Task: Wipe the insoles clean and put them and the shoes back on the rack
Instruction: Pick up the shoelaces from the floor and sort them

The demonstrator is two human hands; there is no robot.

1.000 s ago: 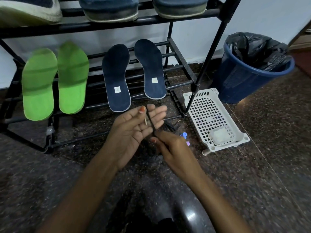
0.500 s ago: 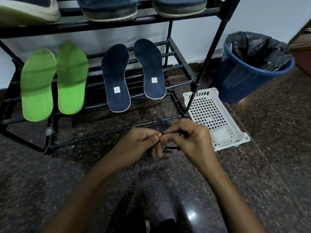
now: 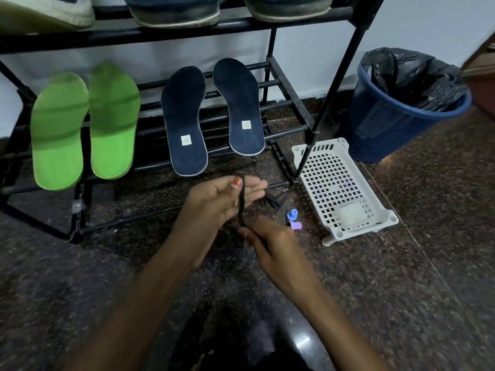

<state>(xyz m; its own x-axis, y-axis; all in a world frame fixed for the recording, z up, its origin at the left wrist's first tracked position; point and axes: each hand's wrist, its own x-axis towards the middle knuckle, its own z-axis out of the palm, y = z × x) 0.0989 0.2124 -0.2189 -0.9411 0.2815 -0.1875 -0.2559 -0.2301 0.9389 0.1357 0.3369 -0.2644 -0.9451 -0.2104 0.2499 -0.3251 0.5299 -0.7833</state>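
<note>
Two green insoles (image 3: 59, 129) and two navy insoles (image 3: 184, 121) lean on the lower bars of the black shoe rack (image 3: 334, 76). Shoes (image 3: 174, 9) stand on the shelf above, cut off by the frame's top. In front of the rack, my left hand (image 3: 214, 202) is turned palm up with its fingers straight. A black lace (image 3: 242, 204) runs across them and my thumb holds it down. My right hand (image 3: 273, 245) pinches the lace's lower part just below the left hand. More black lace (image 3: 270, 200) lies on the floor behind my fingers.
A white perforated basket (image 3: 334, 183) lies on the floor at the rack's right foot, with a pale lump inside. Behind it stands a blue bin (image 3: 396, 124) lined with a black bag. Small blue and purple pieces (image 3: 293, 218) sit on the speckled stone floor.
Half a second ago both hands were closed together over the lace near the floor. Now the left hand has lifted and spread, and the right has pulled back toward me, stretching the lace.
</note>
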